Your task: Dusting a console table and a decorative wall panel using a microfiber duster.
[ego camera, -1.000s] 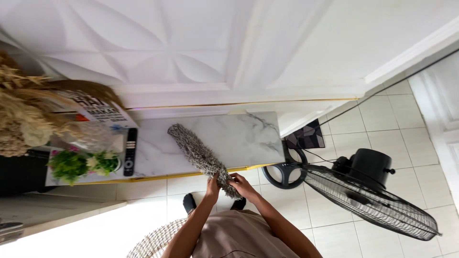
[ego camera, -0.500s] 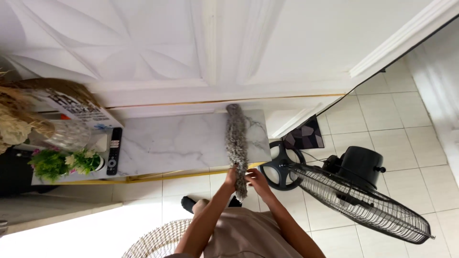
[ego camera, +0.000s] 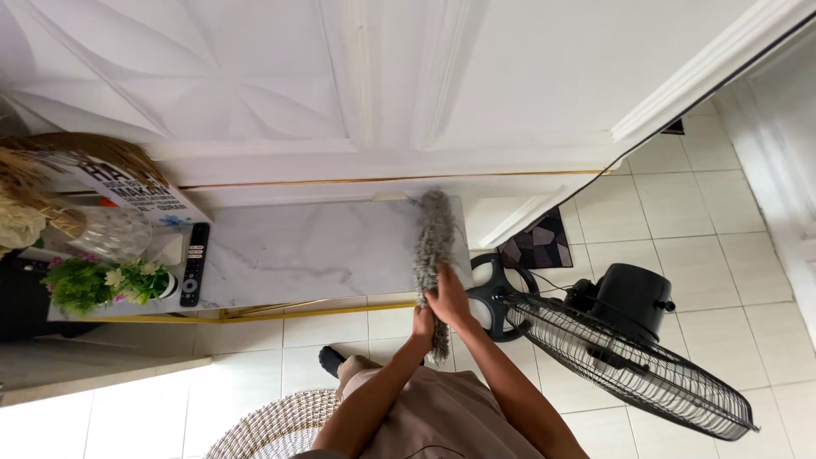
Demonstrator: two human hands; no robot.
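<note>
A long grey fluffy duster (ego camera: pixel 432 235) lies across the right end of a white marble-look tabletop (ego camera: pixel 306 252), its tip at the back edge by the wall. My right hand (ego camera: pixel 449 296) grips the duster near the table's front edge. My left hand (ego camera: pixel 423 323) holds it just below, nearer the lower end. Both arms reach up from my beige clothing at the bottom of the view.
A black remote (ego camera: pixel 195 263), a small green plant (ego camera: pixel 102 283), a glass vase (ego camera: pixel 115 233) and dried grasses sit at the table's left end. A black standing fan (ego camera: pixel 616 336) lies tilted on the tiled floor at the right. A woven round mat (ego camera: pixel 272 429) is below.
The duster swept from the table's middle to its right end and now points straight back. My right hand moved up the duster onto the table edge.
</note>
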